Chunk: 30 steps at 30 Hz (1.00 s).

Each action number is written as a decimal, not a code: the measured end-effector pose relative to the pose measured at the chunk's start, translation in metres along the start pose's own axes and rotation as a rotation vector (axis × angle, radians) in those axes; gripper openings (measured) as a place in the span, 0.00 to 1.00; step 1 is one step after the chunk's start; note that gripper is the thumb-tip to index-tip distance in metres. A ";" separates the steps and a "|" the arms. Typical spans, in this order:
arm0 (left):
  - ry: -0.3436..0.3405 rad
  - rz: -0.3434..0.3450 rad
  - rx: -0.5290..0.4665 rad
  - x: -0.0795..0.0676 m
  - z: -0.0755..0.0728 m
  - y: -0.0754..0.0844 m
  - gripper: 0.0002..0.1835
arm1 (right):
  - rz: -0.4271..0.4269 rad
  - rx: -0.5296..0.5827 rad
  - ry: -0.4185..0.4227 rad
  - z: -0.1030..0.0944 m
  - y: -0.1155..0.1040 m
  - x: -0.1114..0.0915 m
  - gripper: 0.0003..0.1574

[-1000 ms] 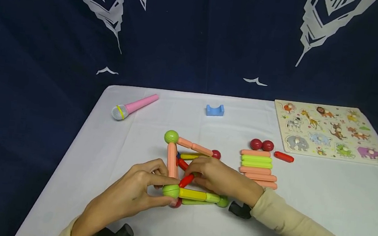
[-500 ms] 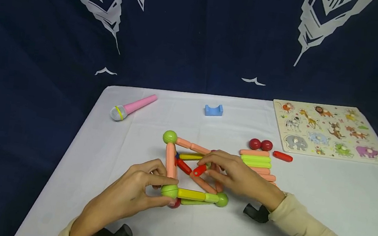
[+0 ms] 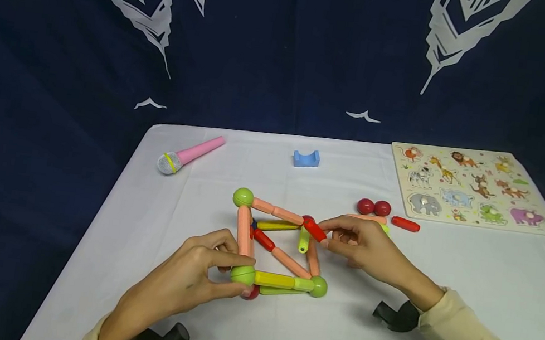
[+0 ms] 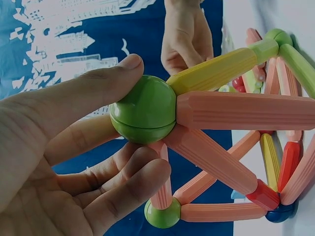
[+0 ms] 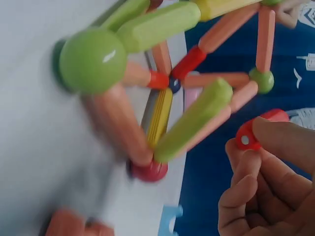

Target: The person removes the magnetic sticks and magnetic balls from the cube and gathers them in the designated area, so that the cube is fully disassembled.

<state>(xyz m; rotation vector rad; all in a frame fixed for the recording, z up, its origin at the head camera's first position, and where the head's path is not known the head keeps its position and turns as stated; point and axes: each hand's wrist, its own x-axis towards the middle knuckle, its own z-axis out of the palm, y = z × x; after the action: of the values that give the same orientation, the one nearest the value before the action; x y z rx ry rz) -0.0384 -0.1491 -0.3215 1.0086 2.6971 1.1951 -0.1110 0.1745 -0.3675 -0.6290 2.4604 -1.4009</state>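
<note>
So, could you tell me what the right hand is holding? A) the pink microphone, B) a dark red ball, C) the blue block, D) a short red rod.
D: the right hand pinches a short red rod by the frame's far corner; the right wrist view shows fingertips round it.

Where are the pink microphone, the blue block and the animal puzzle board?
pink microphone (image 3: 192, 153), head view, on its handle.
blue block (image 3: 306, 159), head view, its front face.
animal puzzle board (image 3: 469, 187), head view, its middle.
</note>
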 end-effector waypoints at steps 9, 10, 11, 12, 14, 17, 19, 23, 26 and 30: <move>0.002 0.015 0.005 0.000 -0.001 0.000 0.19 | 0.097 -0.180 0.115 -0.041 0.032 -0.035 0.17; 0.000 0.013 0.004 0.000 -0.001 0.000 0.19 | 0.096 -0.230 0.139 -0.046 0.037 -0.040 0.16; 0.000 0.013 0.005 0.000 -0.002 0.000 0.19 | 0.099 -0.272 0.166 -0.051 0.043 -0.045 0.16; 0.001 0.014 0.007 0.000 -0.002 0.000 0.19 | 0.107 -0.298 0.186 -0.057 0.048 -0.049 0.16; 0.002 0.016 0.011 0.000 -0.003 0.000 0.19 | 0.138 -0.333 0.229 -0.067 0.059 -0.057 0.16; 0.005 0.016 0.017 -0.001 -0.003 -0.001 0.19 | 0.211 -0.342 0.275 -0.080 0.074 -0.064 0.16; 0.005 0.014 0.016 -0.001 -0.003 -0.001 0.19 | 0.261 -0.355 0.302 -0.087 0.083 -0.065 0.16; 0.002 -0.003 0.006 -0.001 -0.002 -0.001 0.19 | 0.316 -0.388 0.322 -0.094 0.099 -0.064 0.18; 0.000 -0.013 -0.002 -0.002 -0.001 0.000 0.19 | 0.326 -0.415 0.327 -0.096 0.108 -0.061 0.18; -0.004 -0.003 -0.006 -0.002 -0.001 0.000 0.18 | 0.312 -0.452 0.372 -0.096 0.114 -0.058 0.17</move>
<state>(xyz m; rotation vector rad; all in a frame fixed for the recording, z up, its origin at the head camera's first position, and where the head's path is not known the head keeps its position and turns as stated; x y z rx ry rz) -0.0371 -0.1502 -0.3212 1.0053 2.6891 1.1994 -0.1273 0.3259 -0.4163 -0.0429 3.0364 -0.9105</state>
